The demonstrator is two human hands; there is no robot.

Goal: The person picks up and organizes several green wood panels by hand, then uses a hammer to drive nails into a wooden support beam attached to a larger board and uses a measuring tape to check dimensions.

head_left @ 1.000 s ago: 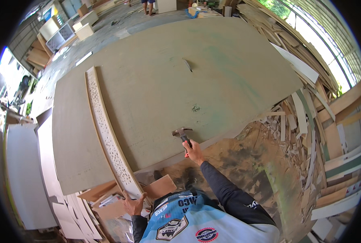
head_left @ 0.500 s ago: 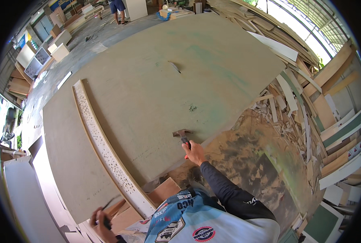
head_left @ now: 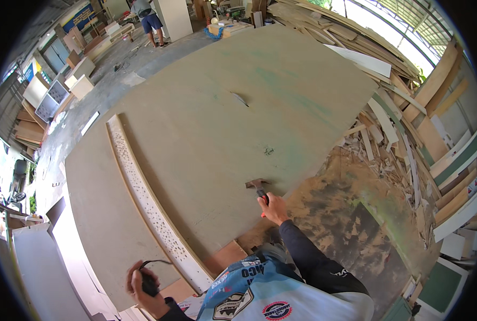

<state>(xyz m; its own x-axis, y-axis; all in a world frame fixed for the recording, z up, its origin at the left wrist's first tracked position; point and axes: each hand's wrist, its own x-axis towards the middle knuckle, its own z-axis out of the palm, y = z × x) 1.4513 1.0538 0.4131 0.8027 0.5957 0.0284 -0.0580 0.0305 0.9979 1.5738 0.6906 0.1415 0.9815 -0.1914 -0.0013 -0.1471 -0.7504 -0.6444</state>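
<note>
My right hand (head_left: 275,209) is closed around the red-and-black handle of a claw hammer (head_left: 257,184). The hammer's rusty head is at the near edge of a large grey-brown table (head_left: 195,117). At the lower left, my left hand (head_left: 145,293) is closed on a black object (head_left: 150,282) with a thin, dark, curved strip reaching right from it; its kind is not clear. Just right of that hand runs a long white panel (head_left: 147,199) with wooden edges and many dark specks or holes. Farther off lies a slim, pointed dark-and-light piece (head_left: 240,99).
Wood scraps (head_left: 377,128) and stacked boards are heaped along the right. A stained, paint-marked board (head_left: 351,214) lies beside my right arm. White panels (head_left: 56,267) stand at the left. At the far left back, a person (head_left: 152,24) stands beside a tall white cabinet.
My left hand has risen slightly and turned, bringing the black object into fuller sight. The view has shifted, so the table and hammer appear lower and farther right. The hammer stays in my right hand.
</note>
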